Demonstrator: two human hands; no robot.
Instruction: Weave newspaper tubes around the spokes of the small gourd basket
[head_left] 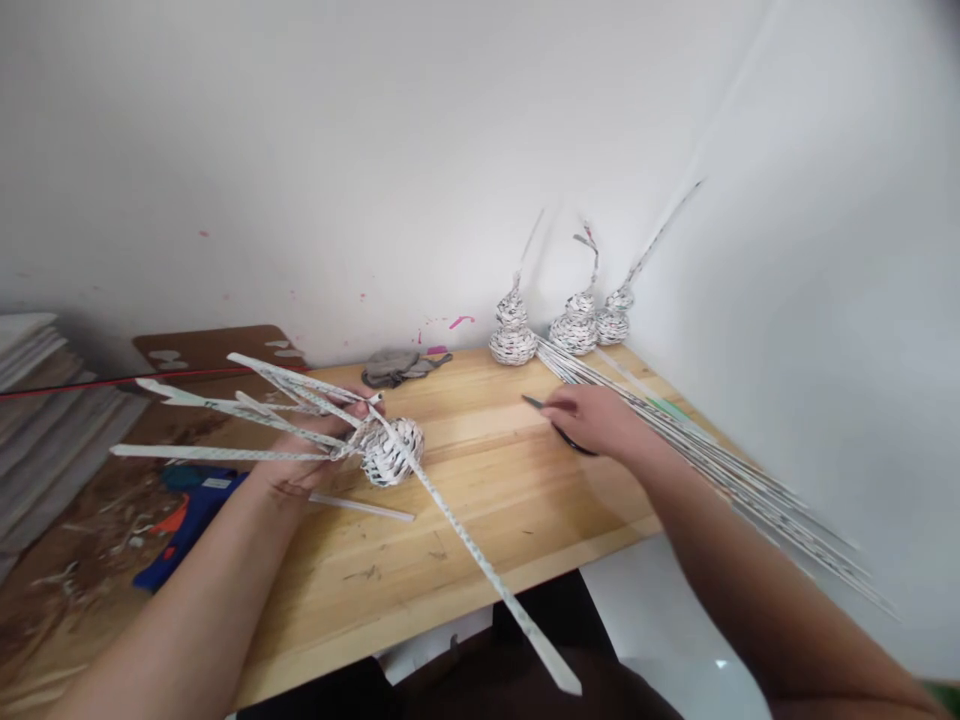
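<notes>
My left hand (300, 468) is closed around a small woven paper-strip gourd (390, 455), which is tilted above the left part of the table. Several loose paper strips fan out from it to the left, and one long paper strip (476, 555) slants down past the table's front edge. Over the right part of the table, my right hand (596, 415) is closed on a pair of dark scissors (532, 402). Their pointed tip sticks out to the left and part of a black handle shows below the fingers; the rest is hidden. The scissors and the woven gourd are apart.
Woven paper gourds (514, 345) stand along the wall at the back right. A bundle of paper rods (750, 480) overhangs the table's right edge. A grey cloth (394, 368) lies at the back; a blue glue gun (191, 525) and stacked boards (52, 430) are at left.
</notes>
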